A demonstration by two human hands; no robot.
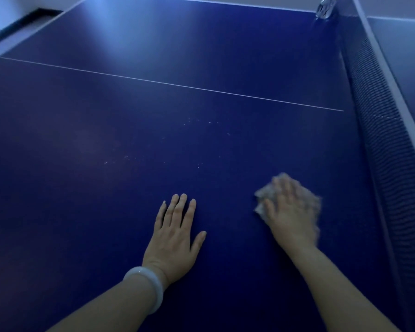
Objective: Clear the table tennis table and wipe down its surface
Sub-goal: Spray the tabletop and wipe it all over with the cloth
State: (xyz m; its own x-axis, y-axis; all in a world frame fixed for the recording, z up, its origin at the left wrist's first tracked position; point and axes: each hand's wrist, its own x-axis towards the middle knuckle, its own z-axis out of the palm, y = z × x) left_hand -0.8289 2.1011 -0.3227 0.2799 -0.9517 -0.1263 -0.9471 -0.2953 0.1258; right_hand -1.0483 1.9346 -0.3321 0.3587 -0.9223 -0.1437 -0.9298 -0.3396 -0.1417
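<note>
Hands (175,226) (289,212) mid-table (153,104) (net (381,140) rightward)

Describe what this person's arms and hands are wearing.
Both forearms are bare, with no sleeves in view. The left hand has a smooth, pale, rounded bangle at its wrist. The right hand shows no jewellery or glove, though it is blurred.

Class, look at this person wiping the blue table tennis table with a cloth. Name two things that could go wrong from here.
1. The pale specks lie ahead and left of the cloth under the right hand; strokes kept near the net may miss them.
2. The left hand rests flat on the table and may leave prints.
</note>
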